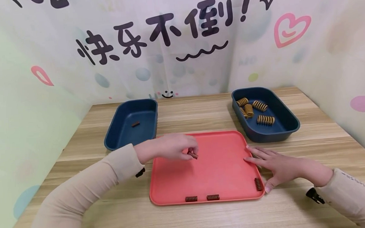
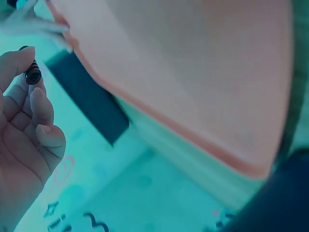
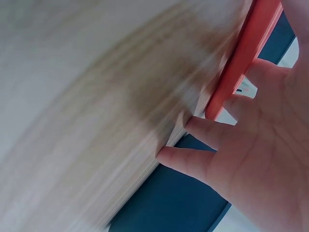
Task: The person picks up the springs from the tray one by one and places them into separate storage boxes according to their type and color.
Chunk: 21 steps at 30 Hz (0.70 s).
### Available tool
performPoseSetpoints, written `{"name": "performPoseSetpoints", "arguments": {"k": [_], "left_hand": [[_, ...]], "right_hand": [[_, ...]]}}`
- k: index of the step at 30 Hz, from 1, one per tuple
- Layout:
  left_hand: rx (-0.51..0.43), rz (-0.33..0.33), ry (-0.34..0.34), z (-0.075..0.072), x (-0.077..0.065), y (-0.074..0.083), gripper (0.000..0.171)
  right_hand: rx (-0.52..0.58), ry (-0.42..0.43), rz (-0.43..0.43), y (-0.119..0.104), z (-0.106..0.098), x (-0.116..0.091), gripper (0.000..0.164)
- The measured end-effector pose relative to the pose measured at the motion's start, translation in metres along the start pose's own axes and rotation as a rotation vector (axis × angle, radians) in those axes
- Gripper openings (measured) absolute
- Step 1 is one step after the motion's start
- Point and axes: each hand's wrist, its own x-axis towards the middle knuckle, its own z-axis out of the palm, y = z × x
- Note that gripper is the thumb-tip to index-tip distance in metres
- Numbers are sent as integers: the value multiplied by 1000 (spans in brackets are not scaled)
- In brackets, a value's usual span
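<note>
Above the left half of the red tray (image 1: 220,169), my left hand (image 1: 174,147) pinches a small dark coil spring (image 1: 192,154) between thumb and fingertips. The left wrist view shows the same spring (image 2: 33,72) end-on. My right hand (image 1: 281,166) lies at the tray's right edge, fingers spread, with fingertips touching the rim. In the right wrist view, that hand (image 3: 260,125) has some fingers against the red rim and others on the table. Two small springs (image 1: 191,199) (image 1: 213,197) lie along the tray's front edge, and another (image 1: 258,184) lies near its right front corner.
Behind the tray on the left stands a blue bin (image 1: 142,137) holding one small spring (image 1: 136,123). At the back right, another blue bin (image 1: 284,127) holds several large yellowish springs (image 1: 265,119). A printed cloth (image 1: 169,74) hangs behind the wooden table (image 1: 197,113).
</note>
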Motion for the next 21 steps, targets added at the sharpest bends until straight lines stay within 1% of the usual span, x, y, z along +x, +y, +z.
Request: {"name": "performPoseSetpoints", "arguments": {"k": [3, 7, 10, 14, 21], "left_hand": [[2, -10, 38, -8, -4, -7, 6], [22, -32, 71, -17, -9, -16, 6], [15, -58, 82, -24, -12, -22, 5], [-22, -100, 96, -33, -17, -27, 4], [-36, -145, 152, -47, -26, -43, 4]], "right_hand": [[-1, -2, 5, -1, 0, 0, 96], [0, -7, 10, -1, -1, 0, 96], [-2, -6, 8, -1, -1, 0, 96], [-8, -6, 8, -2, -1, 0, 96], [-1, -5, 10, -2, -1, 0, 96]]}}
